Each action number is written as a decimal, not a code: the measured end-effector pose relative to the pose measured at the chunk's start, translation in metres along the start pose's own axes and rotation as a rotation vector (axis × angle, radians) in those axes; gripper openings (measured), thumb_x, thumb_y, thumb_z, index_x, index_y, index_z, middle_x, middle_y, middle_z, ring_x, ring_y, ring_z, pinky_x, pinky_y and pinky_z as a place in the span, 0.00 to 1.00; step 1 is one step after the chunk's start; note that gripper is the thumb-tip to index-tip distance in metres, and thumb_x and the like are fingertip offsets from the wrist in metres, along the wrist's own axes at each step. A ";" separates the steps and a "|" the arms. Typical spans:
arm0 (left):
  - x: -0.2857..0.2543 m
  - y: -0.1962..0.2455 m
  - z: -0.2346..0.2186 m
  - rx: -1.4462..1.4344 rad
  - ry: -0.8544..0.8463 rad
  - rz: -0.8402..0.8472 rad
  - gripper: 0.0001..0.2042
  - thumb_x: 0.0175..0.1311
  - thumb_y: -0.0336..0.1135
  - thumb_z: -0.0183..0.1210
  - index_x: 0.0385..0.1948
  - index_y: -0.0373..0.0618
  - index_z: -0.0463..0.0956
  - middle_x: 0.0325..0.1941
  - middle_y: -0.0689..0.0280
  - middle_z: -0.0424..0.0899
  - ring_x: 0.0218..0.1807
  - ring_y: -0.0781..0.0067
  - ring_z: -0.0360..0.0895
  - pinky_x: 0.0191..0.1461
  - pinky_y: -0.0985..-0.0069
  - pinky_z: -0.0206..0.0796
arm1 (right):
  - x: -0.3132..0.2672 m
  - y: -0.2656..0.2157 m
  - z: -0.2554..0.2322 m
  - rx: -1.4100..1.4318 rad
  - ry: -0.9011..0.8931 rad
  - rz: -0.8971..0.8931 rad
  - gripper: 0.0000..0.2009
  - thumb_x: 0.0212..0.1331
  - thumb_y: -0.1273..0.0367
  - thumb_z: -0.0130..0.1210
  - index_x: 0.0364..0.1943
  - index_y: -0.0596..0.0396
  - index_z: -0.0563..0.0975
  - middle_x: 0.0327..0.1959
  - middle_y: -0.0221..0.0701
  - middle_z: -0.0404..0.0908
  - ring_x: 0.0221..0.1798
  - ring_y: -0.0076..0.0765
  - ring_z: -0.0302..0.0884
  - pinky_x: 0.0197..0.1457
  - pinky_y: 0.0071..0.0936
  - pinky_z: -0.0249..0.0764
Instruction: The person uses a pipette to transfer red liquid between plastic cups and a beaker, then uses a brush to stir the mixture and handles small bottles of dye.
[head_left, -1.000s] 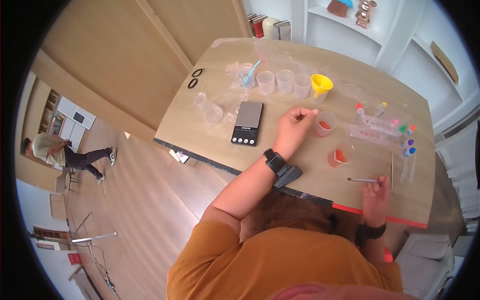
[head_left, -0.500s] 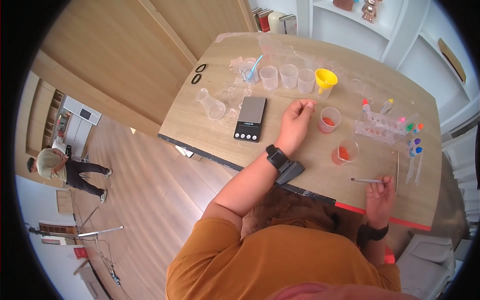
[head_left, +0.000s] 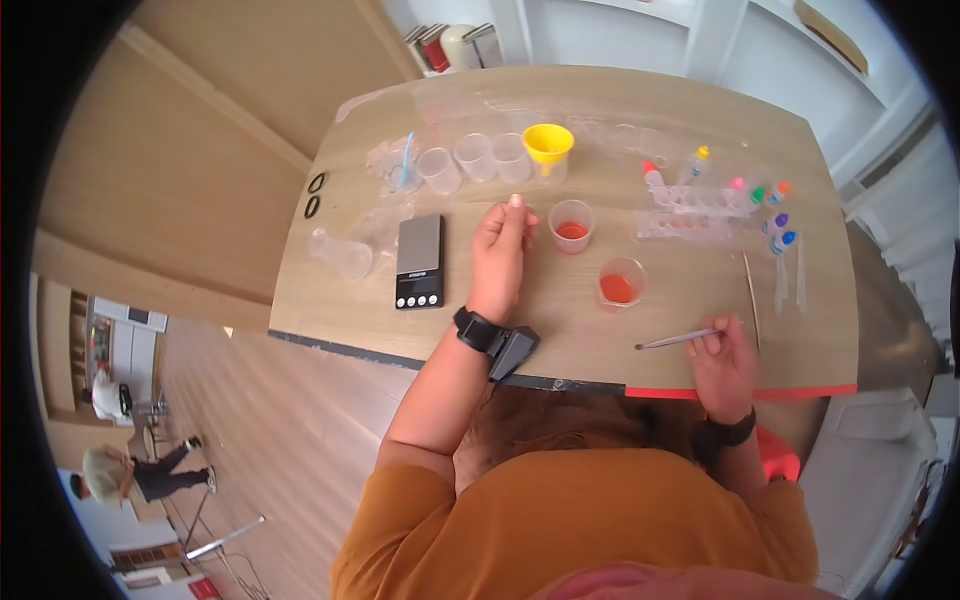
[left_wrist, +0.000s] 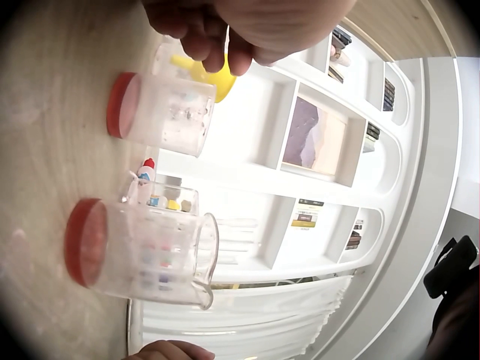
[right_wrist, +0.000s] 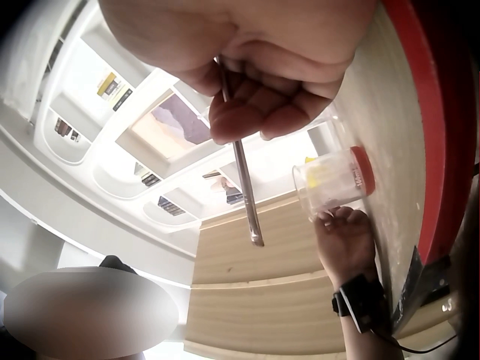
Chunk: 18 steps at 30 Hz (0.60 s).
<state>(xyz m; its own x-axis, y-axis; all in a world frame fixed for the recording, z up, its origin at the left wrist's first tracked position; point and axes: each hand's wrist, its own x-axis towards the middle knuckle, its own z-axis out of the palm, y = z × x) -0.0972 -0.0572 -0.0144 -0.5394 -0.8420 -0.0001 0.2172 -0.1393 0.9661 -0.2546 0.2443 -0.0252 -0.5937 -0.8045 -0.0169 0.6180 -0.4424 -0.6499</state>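
Note:
My left hand point(head_left: 500, 250) hovers beside a clear plastic cup point(head_left: 571, 228) with red liquid at its bottom. Its fingers are loosely curled, and in the left wrist view nothing shows between the fingertips point(left_wrist: 215, 60). A second clear beaker point(head_left: 622, 285), with a pouring lip and red liquid too, stands closer to the table's front edge. My right hand point(head_left: 725, 365) pinches a slim metal rod point(head_left: 675, 340) with a small dark tip pointing left. The right wrist view shows that rod point(right_wrist: 246, 195) running out past the curled fingers, its tip slightly flattened.
Left of my left hand lies a black digital scale point(head_left: 419, 265), then a clear flask point(head_left: 342, 254) on its side. Several cups and a yellow funnel point(head_left: 549, 145) line the back. A clear rack point(head_left: 700, 225) and colour-capped bottles stand right, near a thin wooden stick point(head_left: 751, 300).
The head view has turned, so the table things sit further left in it. The rod's tip now slants lower to the left. My left hand stays beside the cup.

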 end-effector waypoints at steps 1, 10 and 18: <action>0.000 0.001 -0.001 0.008 -0.016 0.016 0.15 0.84 0.45 0.55 0.38 0.47 0.81 0.33 0.74 0.81 0.34 0.85 0.71 0.40 0.83 0.64 | 0.001 0.000 0.002 -0.003 -0.014 0.008 0.16 0.86 0.58 0.42 0.46 0.51 0.79 0.30 0.23 0.73 0.33 0.25 0.66 0.47 0.31 0.65; 0.000 0.000 0.002 0.027 0.008 0.035 0.08 0.79 0.36 0.62 0.49 0.43 0.82 0.37 0.76 0.81 0.35 0.88 0.72 0.38 0.85 0.63 | 0.002 -0.001 0.001 0.017 -0.010 0.022 0.16 0.85 0.58 0.44 0.46 0.52 0.80 0.30 0.24 0.75 0.32 0.26 0.69 0.47 0.32 0.68; 0.002 -0.011 0.000 0.120 0.014 0.134 0.10 0.78 0.35 0.64 0.54 0.43 0.80 0.45 0.72 0.83 0.39 0.85 0.73 0.43 0.83 0.67 | 0.000 -0.002 0.001 0.049 -0.017 0.047 0.16 0.85 0.59 0.45 0.47 0.53 0.80 0.31 0.24 0.76 0.34 0.26 0.69 0.48 0.32 0.68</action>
<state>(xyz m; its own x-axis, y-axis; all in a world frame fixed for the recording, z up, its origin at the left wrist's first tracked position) -0.1004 -0.0579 -0.0251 -0.5009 -0.8560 0.1279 0.1869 0.0372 0.9817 -0.2554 0.2446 -0.0232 -0.5548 -0.8313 -0.0336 0.6696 -0.4222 -0.6110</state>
